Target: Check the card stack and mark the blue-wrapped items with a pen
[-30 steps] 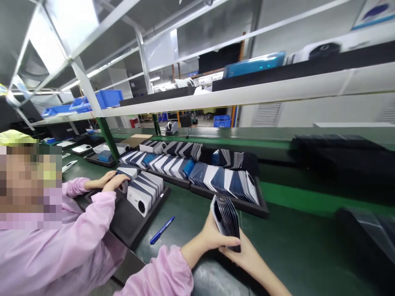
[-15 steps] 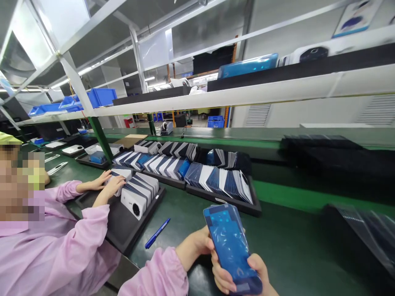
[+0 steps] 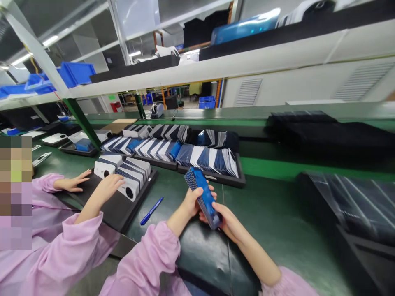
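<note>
Glossy blue panel stack (image 3: pixel 203 195) turned edge-on since; both hands' fingers (image 3: pixel 197 193) clamped on it.

Seen from the head camera: a long green workbench (image 3: pixel 277 213) with a raised green ledge (image 3: pixel 308 169) along its back. Above it, a white shelf (image 3: pixel 247 61) on pale metal framing, braced by a slanted green post (image 3: pixel 82 121). On the shelf, blue plastic bins (image 3: pixel 74 72) at the left. Behind, a pale wall (image 3: pixel 296 88) fitted with louvred vents (image 3: pixel 248 92). Through the gap under the shelf, a deeper factory floor with another blue crate (image 3: pixel 206 102) and yellow posts. Overhead, bright strip lights (image 3: pixel 51 40), lit cool and white.
</note>
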Tool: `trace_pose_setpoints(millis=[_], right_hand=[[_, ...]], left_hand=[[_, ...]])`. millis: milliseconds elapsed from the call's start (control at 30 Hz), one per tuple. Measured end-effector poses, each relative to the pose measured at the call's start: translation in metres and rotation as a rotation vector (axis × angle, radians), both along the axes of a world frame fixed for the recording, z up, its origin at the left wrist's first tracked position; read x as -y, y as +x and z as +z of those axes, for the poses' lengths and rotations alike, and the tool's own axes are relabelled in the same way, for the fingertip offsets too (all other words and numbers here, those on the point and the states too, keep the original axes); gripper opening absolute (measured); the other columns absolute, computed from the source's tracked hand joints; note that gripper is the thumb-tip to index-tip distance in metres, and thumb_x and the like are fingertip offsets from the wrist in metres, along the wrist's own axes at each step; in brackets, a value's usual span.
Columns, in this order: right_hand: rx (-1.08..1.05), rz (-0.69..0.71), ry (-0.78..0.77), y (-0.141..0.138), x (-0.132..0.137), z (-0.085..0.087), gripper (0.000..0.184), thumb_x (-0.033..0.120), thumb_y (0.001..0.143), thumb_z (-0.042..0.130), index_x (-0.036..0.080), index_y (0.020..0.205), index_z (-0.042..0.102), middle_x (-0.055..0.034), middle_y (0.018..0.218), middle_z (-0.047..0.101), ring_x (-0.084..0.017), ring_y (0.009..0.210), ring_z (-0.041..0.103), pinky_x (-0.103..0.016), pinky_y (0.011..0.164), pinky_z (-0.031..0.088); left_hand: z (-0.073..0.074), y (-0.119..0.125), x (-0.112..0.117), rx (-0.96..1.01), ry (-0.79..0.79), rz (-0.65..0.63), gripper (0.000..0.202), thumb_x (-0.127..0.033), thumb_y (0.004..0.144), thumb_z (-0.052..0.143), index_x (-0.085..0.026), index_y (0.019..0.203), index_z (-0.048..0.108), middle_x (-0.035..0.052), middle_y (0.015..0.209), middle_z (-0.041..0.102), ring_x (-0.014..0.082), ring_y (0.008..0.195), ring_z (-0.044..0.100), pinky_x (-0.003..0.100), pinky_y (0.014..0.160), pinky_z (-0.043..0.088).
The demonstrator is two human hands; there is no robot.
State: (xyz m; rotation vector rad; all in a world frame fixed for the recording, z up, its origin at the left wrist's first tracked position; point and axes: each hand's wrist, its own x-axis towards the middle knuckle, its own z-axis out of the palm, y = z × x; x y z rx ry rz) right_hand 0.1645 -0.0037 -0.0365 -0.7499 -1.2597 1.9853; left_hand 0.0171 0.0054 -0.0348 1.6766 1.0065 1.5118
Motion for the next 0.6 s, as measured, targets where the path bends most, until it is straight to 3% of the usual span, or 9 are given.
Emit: trace_pose_setpoints(millis=[133, 200, 300, 433, 600], right_hand=[[0.03, -0.026, 0.1, 0.004, -0.009, -0.002, 0.077, 0.068, 0.05, 0.089, 0.022, 0.104, 0.058, -0.0082, 0.1, 0.069, -0.028, 0.094, 0.068, -0.046, 0.092, 0.051], [0.048, -0.004, 0.121, 0.004, -0.008, -0.004, 0.092, 0.067, 0.045, 0.091, 0.022, 0.116, 0.053, -0.0092, 0.104, 0.067, -0.029, 0.096, 0.067, -0.047, 0.091, 0.052], [0.083, 0.008, 0.153, 0.001, -0.002, -0.006, 0.102, 0.059, 0.049, 0.093, 0.023, 0.13, 0.043, -0.0105, 0.108, 0.065, -0.029, 0.096, 0.067, -0.048, 0.089, 0.053], [0.095, -0.015, 0.204, -0.005, 0.005, -0.011, 0.093, 0.053, 0.06, 0.091, 0.024, 0.134, 0.042, -0.0118, 0.117, 0.063, -0.027, 0.101, 0.066, -0.048, 0.091, 0.054], [0.059, -0.024, 0.223, -0.007, 0.007, -0.013, 0.098, 0.052, 0.062, 0.09, 0.025, 0.138, 0.034, -0.0141, 0.125, 0.059, -0.027, 0.097, 0.068, -0.047, 0.087, 0.057]], left_hand=[[0.012, -0.008, 0.0, 0.174, -0.208, -0.009, 0.052, -0.054, 0.092, 0.053, -0.017, 0.128, 0.054, 0.0147, 0.11, 0.068, 0.0245, 0.08, 0.071, 0.042, 0.069, 0.062], [0.019, -0.008, 0.004, 0.207, -0.252, -0.001, 0.069, -0.047, 0.084, 0.067, -0.021, 0.141, 0.04, 0.0125, 0.117, 0.064, 0.0185, 0.077, 0.068, 0.036, 0.069, 0.061], [0.031, -0.005, 0.011, 0.169, -0.307, -0.036, 0.106, -0.036, 0.073, 0.079, -0.03, 0.154, 0.012, 0.0084, 0.118, 0.06, 0.0111, 0.07, 0.063, 0.026, 0.062, 0.057], [0.039, -0.003, 0.014, 0.1, -0.359, -0.097, 0.092, -0.036, 0.069, 0.081, -0.03, 0.146, 0.03, 0.0087, 0.119, 0.057, 0.0087, 0.065, 0.06, 0.019, 0.052, 0.05], [0.037, -0.006, 0.012, 0.137, -0.308, -0.14, 0.092, -0.042, 0.065, 0.086, -0.029, 0.14, 0.035, 0.0094, 0.123, 0.055, 0.0107, 0.073, 0.062, 0.021, 0.058, 0.054]])
